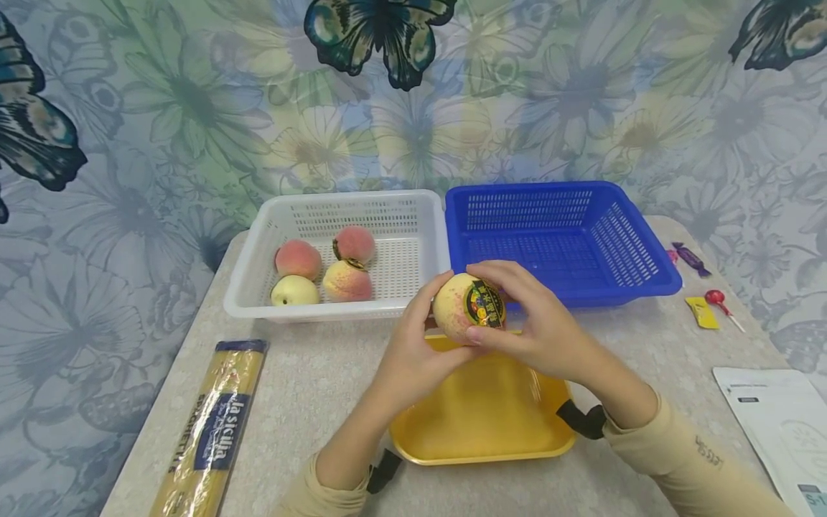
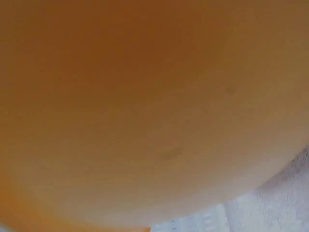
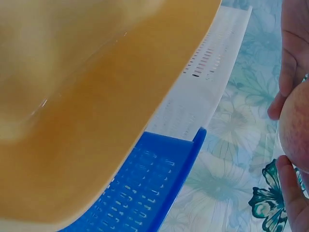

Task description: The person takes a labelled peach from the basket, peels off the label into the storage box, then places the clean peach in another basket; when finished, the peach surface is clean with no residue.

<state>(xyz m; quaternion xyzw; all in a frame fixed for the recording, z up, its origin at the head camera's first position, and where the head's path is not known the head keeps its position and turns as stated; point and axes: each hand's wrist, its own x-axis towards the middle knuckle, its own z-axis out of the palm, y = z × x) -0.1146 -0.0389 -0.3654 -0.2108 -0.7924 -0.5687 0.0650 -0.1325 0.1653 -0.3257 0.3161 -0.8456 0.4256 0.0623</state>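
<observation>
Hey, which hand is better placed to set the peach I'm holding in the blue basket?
Probably the right hand: it grips the peach and is in front of the blue basket, while the left hand, also gripping the peach, is nearer the white basket.

Bright, even head view; dim, blurred left wrist view.
</observation>
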